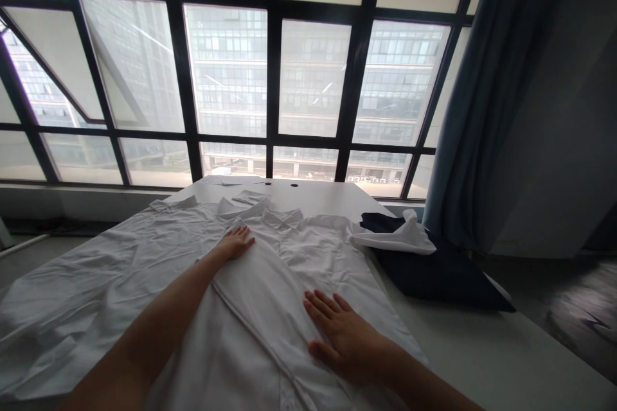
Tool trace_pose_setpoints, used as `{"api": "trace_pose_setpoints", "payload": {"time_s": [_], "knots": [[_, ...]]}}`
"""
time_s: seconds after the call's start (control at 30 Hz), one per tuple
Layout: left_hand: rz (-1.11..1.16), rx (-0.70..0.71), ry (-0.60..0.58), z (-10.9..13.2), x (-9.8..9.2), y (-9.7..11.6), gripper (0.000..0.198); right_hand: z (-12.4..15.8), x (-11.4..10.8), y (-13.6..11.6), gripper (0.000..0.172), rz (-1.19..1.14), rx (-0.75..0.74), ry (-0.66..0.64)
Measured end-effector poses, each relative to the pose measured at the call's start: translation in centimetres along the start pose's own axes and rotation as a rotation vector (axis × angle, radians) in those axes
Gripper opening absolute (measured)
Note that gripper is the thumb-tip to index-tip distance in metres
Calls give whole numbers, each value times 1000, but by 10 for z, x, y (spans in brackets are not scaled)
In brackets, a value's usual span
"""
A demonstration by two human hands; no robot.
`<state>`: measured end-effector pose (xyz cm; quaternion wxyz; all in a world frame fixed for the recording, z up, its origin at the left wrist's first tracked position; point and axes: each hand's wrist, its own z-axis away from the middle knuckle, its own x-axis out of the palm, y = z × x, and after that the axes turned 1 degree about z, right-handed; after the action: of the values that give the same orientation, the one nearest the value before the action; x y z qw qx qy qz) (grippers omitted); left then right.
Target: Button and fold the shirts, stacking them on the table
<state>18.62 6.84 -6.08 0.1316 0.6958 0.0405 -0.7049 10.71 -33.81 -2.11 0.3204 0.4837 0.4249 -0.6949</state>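
A white collared shirt point(328, 244) lies spread on the table, its collar toward the window. One side of it is folded inward over the front. My left hand point(236, 243) rests flat near the shirt's left shoulder area, fingers stretched out. Lower down and to the right, my right hand point(337, 334) lies palm down on the shirt front with its fingers apart. The right sleeve point(398, 237) sticks out sideways over a dark navy cloth item point(434, 270). To the left, another white shirt point(106, 263) lies wrinkled and partly beside the first.
The white table point(482, 340) reaches toward a wide window with dark frames point(272, 77). Two dark holes show near its far edge. A grey-blue curtain point(486, 109) hangs at the right. A blurred pale heap point(588, 295) is on the far right.
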Motion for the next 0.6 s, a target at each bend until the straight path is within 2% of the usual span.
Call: {"api": "trace_pose_setpoints", "payload": {"time_s": [0.17, 0.3, 0.43, 0.6], "knots": [[-15, -69, 38, -14, -5, -11, 69, 1, -2, 0, 78, -21, -6, 19], [-40, -34, 111, -6, -1, -9, 64, 1, 0, 8, 78, -88, -41, 69], [-47, 51, 47, 30, 2, -5, 65, -1, 1, 14, 79, -82, -52, 112], [-17, 205, -47, 101, 5, -4, 78, -2, 2, 15, 77, -61, -57, 137]]}}
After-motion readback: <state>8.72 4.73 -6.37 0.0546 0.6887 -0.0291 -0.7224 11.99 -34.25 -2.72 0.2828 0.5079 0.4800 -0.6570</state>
